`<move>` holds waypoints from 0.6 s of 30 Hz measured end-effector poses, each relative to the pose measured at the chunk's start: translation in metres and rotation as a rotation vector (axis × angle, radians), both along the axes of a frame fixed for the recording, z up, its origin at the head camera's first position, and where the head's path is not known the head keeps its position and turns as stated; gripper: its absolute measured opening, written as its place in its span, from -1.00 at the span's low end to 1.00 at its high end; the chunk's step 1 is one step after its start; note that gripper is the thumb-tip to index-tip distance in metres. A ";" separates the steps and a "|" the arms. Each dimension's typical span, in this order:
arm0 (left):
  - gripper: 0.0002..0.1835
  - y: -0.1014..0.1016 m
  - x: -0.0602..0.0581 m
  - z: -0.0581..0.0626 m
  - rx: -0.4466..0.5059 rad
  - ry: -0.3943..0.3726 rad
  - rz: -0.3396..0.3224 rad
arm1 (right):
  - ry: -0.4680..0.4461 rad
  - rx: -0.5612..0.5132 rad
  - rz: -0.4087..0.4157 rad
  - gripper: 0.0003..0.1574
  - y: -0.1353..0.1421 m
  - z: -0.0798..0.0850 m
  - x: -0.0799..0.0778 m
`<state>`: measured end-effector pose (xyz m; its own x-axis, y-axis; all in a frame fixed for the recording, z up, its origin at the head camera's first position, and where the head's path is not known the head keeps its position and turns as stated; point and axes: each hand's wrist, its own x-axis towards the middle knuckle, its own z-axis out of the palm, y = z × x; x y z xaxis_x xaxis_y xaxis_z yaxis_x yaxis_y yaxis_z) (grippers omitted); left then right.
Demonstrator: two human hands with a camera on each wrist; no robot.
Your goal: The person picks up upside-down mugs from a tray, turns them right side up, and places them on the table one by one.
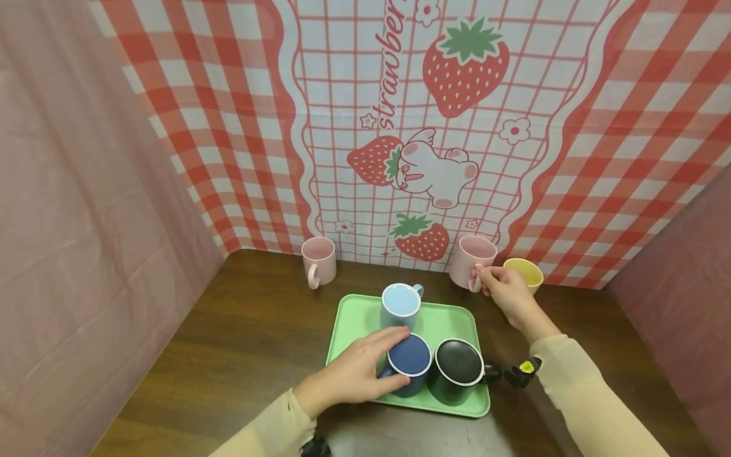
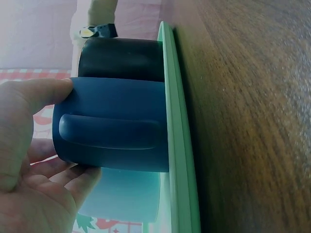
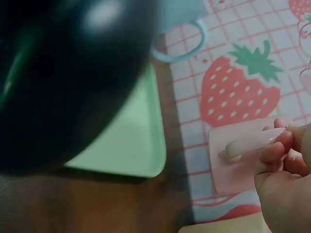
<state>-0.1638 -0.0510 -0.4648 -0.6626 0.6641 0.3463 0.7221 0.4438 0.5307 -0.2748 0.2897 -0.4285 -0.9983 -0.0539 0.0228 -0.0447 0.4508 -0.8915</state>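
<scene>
My left hand (image 1: pixel 356 371) grips a dark blue mug (image 1: pixel 410 357) at the front of a light green tray (image 1: pixel 353 317). In the left wrist view the thumb lies at the rim on one side, with fingers (image 2: pixel 80 187) on the other; the mug's handle faces the palm. Farther right and back, my right hand (image 1: pixel 514 298) pinches the handle of a pink mug (image 1: pixel 471 259), which stands upright by the back cloth. The right wrist view shows fingertips (image 3: pixel 274 151) round that handle. On the tray, a black mug (image 1: pixel 457 368) stands right of the dark blue one and a light blue mug (image 1: pixel 401 303) behind it.
A yellow cup (image 1: pixel 526 273) stands just right of the pink mug, partly behind my right hand. A second pink mug (image 1: pixel 320 255) is at the back left. The strawberry-print cloth (image 1: pixel 354 209) closes off the table's (image 1: pixel 251 330) back edge. Pink curtains (image 1: pixel 85 222) flank both sides.
</scene>
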 end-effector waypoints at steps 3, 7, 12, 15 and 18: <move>-0.19 0.000 0.000 0.001 0.006 0.003 -0.005 | -0.009 -0.001 0.003 -0.37 0.004 -0.010 0.000; -0.19 0.000 -0.001 0.001 0.012 -0.005 -0.008 | -0.001 0.013 -0.012 -0.38 0.006 -0.023 0.000; -0.20 0.001 0.000 0.001 0.004 -0.004 -0.004 | 0.006 -0.015 -0.033 -0.40 0.006 -0.037 -0.001; -0.19 0.001 0.000 0.000 0.003 -0.008 -0.002 | 0.015 -0.025 -0.047 -0.41 0.005 -0.042 -0.001; -0.19 0.000 -0.001 0.000 0.006 -0.011 -0.005 | 0.029 -0.039 -0.056 -0.45 0.003 -0.045 -0.001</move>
